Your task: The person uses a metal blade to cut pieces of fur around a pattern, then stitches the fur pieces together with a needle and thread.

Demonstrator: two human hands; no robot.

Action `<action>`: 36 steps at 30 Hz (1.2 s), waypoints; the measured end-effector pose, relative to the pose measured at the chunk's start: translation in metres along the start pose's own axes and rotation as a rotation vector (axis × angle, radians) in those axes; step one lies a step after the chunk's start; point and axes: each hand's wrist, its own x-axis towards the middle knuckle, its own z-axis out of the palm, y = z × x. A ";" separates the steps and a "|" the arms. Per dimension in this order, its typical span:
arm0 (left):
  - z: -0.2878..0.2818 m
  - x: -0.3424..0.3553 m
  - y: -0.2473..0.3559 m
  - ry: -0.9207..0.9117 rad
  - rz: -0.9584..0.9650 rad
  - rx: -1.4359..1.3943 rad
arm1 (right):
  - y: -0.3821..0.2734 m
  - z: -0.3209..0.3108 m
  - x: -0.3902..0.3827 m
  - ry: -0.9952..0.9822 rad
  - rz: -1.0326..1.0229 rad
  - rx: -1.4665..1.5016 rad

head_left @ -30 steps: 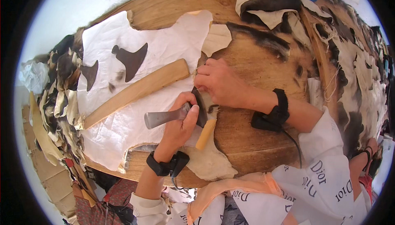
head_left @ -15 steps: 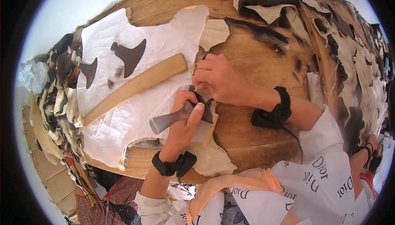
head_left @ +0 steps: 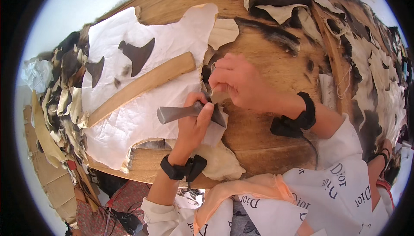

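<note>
My left hand (head_left: pixel 194 124) is wrapped round a dark grey metal blade tool (head_left: pixel 169 114). Its thick handle points left and its flared end lies over the edge of a large white hide-shaped sheet (head_left: pixel 114 143). Just beyond it, my right hand (head_left: pixel 239 83) is closed in a pinch beside the sheet's right edge. A small pale flap (head_left: pixel 220 94) shows under those fingers; whether they grip it is hidden. A wooden slat (head_left: pixel 142 90) and two dark flared shapes (head_left: pixel 139 56) (head_left: pixel 95 70) rest on the sheet.
The wooden table (head_left: pixel 267 145) carries a pale hide scrap (head_left: pixel 222 162) near its front edge and a dark fur strip (head_left: pixel 269 33). Piled hides (head_left: pixel 375 85) fill the right side, and fur scraps (head_left: pixel 64 89) the left. Another person's patterned clothing (head_left: pixel 97 210) shows at lower left.
My right hand has pulled a little to the right, away from the sheet's edge. The left hand and tool have shifted slightly up, with the handle now more level.
</note>
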 end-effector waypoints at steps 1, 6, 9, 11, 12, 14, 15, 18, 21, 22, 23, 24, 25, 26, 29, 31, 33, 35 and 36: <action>0.001 -0.001 -0.002 -0.002 0.006 0.000 | 0.005 0.002 -0.001 0.033 0.013 0.012; 0.005 -0.011 -0.005 0.019 -0.056 -0.070 | 0.010 0.002 0.002 0.080 0.033 0.057; 0.007 -0.014 -0.005 0.037 -0.013 -0.076 | 0.006 -0.001 0.003 0.057 0.020 0.010; 0.010 -0.016 -0.002 0.042 -0.010 -0.074 | 0.008 0.000 0.002 0.075 -0.002 -0.014; 0.011 -0.017 -0.001 0.048 -0.011 -0.075 | 0.009 0.000 0.001 0.078 -0.004 -0.016; 0.011 -0.018 0.000 0.066 -0.038 -0.108 | 0.011 -0.001 -0.001 0.073 -0.012 -0.029; 0.012 -0.019 0.000 0.086 -0.069 -0.142 | 0.010 -0.002 -0.002 0.075 -0.012 -0.032; 0.013 -0.023 -0.005 -0.001 0.050 -0.003 | 0.007 -0.003 -0.004 0.064 -0.007 -0.049; 0.012 -0.028 -0.012 -0.012 -0.007 -0.080 | 0.008 -0.002 -0.005 0.083 -0.005 -0.056; 0.012 -0.028 -0.012 -0.009 -0.007 -0.082 | 0.006 -0.002 -0.006 0.071 -0.006 -0.053; 0.013 -0.027 -0.012 -0.009 0.005 -0.061 | 0.005 -0.004 -0.008 0.059 -0.007 -0.051; 0.014 -0.026 -0.011 -0.010 0.016 -0.041 | 0.002 -0.007 -0.011 0.056 -0.007 -0.053; 0.015 -0.026 -0.011 -0.006 0.016 -0.043 | -0.003 -0.010 -0.016 0.013 -0.019 -0.054; 0.016 -0.026 -0.010 0.022 0.039 -0.011 | -0.009 -0.015 -0.020 -0.028 -0.030 -0.056; 0.018 -0.022 -0.010 0.048 0.158 0.177 | -0.027 -0.036 -0.028 0.026 0.046 0.039; 0.017 -0.024 -0.011 0.064 0.245 0.340 | -0.044 -0.070 -0.021 0.073 0.146 0.067; 0.013 -0.026 -0.014 0.042 0.254 0.366 | -0.043 -0.082 -0.018 0.135 0.261 0.088; 0.013 -0.020 -0.015 0.018 0.157 0.125 | -0.028 -0.086 -0.021 0.033 0.149 -0.629; 0.012 -0.019 -0.014 0.004 0.044 -0.106 | -0.024 -0.078 -0.023 0.091 0.095 -0.687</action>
